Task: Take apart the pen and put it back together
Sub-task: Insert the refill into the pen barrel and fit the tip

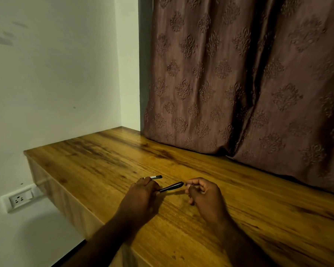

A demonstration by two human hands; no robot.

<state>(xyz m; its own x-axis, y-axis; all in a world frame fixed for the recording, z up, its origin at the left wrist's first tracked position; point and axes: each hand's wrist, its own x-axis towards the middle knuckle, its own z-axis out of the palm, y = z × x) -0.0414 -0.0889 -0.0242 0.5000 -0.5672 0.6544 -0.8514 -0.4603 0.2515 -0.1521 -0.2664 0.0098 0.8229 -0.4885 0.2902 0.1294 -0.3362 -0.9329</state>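
My left hand (143,193) grips a dark pen barrel (172,186) that sticks out to the right, slightly raised over the wooden table (249,212). A second pen piece (155,177), grey with a dark end, lies on the table just beyond my left hand's fingers. My right hand (204,193) has its fingers curled, and its thumb and forefinger pinch something very small right at the barrel's tip. That small part is too tiny to identify.
A brown patterned curtain (239,83) hangs down onto the table's back edge on the right. A pale wall (56,74) bounds the left, with a white socket (19,199) below the table's left edge.
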